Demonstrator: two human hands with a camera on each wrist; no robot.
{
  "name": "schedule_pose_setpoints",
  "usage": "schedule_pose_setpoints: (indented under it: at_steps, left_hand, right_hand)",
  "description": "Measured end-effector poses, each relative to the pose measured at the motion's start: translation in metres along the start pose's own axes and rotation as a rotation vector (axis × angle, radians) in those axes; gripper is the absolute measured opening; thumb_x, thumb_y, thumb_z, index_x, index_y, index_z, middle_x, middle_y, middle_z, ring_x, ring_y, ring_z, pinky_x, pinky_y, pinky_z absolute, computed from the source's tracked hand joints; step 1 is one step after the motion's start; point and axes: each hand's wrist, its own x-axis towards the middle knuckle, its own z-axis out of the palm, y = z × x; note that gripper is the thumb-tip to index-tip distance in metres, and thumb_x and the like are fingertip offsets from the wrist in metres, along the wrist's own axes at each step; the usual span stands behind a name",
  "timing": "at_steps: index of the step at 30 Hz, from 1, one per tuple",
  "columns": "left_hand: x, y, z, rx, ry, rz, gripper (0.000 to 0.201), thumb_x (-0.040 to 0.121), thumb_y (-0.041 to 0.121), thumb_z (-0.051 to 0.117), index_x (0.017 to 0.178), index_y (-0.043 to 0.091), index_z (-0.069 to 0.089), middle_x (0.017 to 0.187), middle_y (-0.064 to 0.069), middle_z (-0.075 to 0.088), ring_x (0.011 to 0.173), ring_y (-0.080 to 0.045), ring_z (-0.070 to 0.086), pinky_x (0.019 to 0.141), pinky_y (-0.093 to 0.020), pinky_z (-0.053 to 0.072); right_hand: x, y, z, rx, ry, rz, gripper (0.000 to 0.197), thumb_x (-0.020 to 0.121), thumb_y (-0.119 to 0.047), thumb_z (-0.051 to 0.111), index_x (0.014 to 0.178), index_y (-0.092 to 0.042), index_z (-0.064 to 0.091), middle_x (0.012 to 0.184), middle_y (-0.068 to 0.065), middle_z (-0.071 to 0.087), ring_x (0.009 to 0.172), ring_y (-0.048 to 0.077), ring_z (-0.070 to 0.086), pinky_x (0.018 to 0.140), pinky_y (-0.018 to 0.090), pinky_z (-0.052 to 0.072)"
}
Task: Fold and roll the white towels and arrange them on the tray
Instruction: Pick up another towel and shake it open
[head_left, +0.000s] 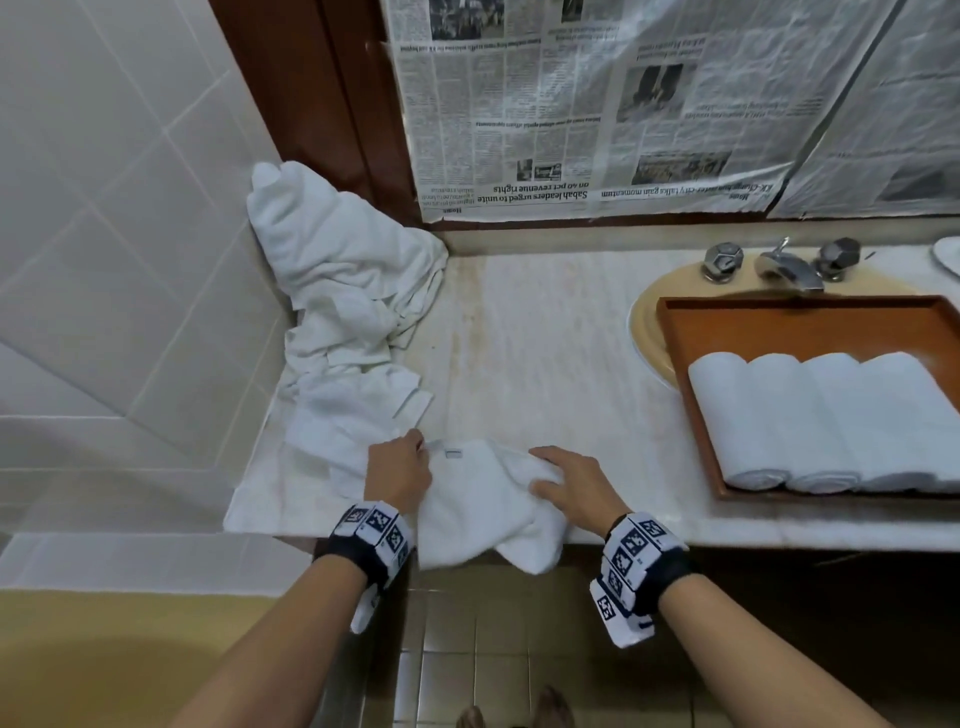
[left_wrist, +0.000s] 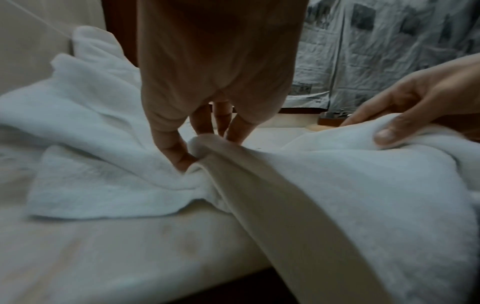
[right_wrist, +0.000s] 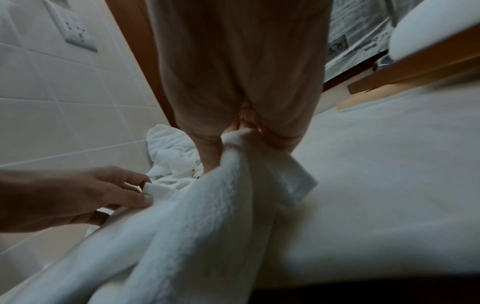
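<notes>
At the left of the head view, a heap of loose white towels (head_left: 343, 312) is piled on the tabletop (head_left: 530, 343) against the tiled wall. At lower centre, one white towel (head_left: 488, 509) is draped over the tabletop's front edge; its left corner is pinched by the left hand (head_left: 397, 475), and its right side is gripped by the right hand (head_left: 574, 486). At the right, four rolled towels (head_left: 826, 421) are lined up on the tray (head_left: 675, 322).

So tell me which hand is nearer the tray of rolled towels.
Right. The right hand grips the loose towel at the counter's front edge, on the tray's side. The left hand pinches the towel's other end, farther away.
</notes>
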Motion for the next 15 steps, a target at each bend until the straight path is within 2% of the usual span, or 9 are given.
schedule_pose_setpoints:
  at_steps: [3,7,10,11,13,15]
  left_hand:
    - [-0.027,0.017,0.007,-0.163,-0.037,0.004,0.013,0.099,0.019,0.048,0.098,0.008,0.055,0.09,-0.016,0.067,0.086,-0.037,0.062,0.073,-0.039,0.046]
    - [-0.07,0.039,0.02,-0.378,-0.169,0.082,0.013,0.101,0.022,0.05,0.105,0.013,0.058,0.084,-0.007,0.066,0.086,-0.03,0.064,0.068,-0.028,0.037]
    - [-0.104,0.054,0.021,-0.506,-0.407,0.139,0.017,0.1,0.028,0.051,0.111,0.018,0.06,0.089,-0.008,0.069,0.08,-0.027,0.068,0.063,-0.026,0.05]
    - [-0.109,0.055,0.021,-0.512,-0.429,0.167,0.017,0.1,0.029,0.051,0.11,0.019,0.061,0.092,-0.008,0.07,0.08,-0.025,0.068,0.063,-0.027,0.053]
    - [-0.113,0.053,0.016,-0.475,-0.365,0.221,0.014,0.1,0.029,0.052,0.104,0.019,0.062,0.097,-0.003,0.069,0.085,-0.019,0.066,0.074,-0.03,0.053]
    - [-0.109,0.045,0.009,-0.455,-0.308,0.235,0.014,0.1,0.027,0.053,0.103,0.017,0.062,0.103,-0.002,0.068,0.093,-0.018,0.064,0.08,-0.029,0.049]
  right_hand:
    - [-0.019,0.009,0.004,-0.009,0.06,0.033,0.026,0.087,-0.017,0.062,0.111,-0.026,0.068,0.103,-0.01,0.07,0.095,0.01,0.064,0.076,0.013,0.043]
    - [-0.048,0.012,0.004,-0.027,0.108,0.047,0.023,0.087,-0.022,0.065,0.11,-0.025,0.068,0.104,-0.013,0.07,0.098,0.007,0.063,0.088,0.025,0.047]
    - [-0.074,0.015,0.008,0.016,0.137,0.043,0.023,0.087,-0.022,0.067,0.11,-0.024,0.069,0.104,-0.012,0.071,0.1,0.008,0.063,0.091,0.031,0.049]
    - [-0.083,0.016,0.01,0.036,0.149,0.041,0.022,0.087,-0.022,0.067,0.109,-0.024,0.07,0.102,-0.013,0.071,0.099,0.006,0.064,0.09,0.031,0.05]
    - [-0.098,0.016,0.014,0.064,0.173,0.045,0.019,0.086,-0.023,0.067,0.105,-0.026,0.07,0.098,-0.014,0.072,0.095,0.002,0.064,0.087,0.031,0.052]
    - [-0.11,0.014,0.016,0.085,0.202,0.033,0.016,0.087,-0.024,0.067,0.103,-0.027,0.07,0.096,-0.014,0.072,0.092,0.002,0.065,0.084,0.03,0.053]
